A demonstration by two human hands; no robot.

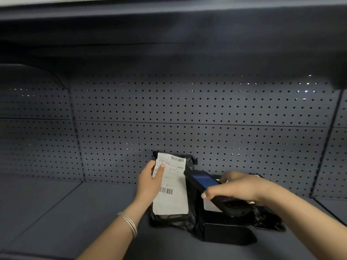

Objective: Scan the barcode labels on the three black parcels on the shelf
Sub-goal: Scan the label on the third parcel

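1. The grey metal shelf (78, 212) fills most of the view, with a perforated back panel (187, 113) behind it and the underside of another shelf board overhead.
2. Three black parcels sit together on the shelf, right of centre, against the back panel. The left parcel (172, 219), a black plastic bag, is propped upright and carries a long white shipping label (171, 186) with a barcode near its top and another lower down.
3. The middle parcel (225, 233) looks like a black box, touching the left parcel, with a white label partly hidden under the scanner.
4. The right parcel (270, 220), crinkled black plastic, is mostly covered by the right forearm.
5. The right hand (242, 186) holds a dark handheld scanner (212, 186), fingers wrapped over its body; its lit screen faces up and its front end points toward the left parcel's label.
6. The left hand (150, 182) steadies the left parcel, thumb pressed on the label's left edge, the other fingers hidden behind the bag.
7. Thin silver bangles (129, 223) ring the left wrist.
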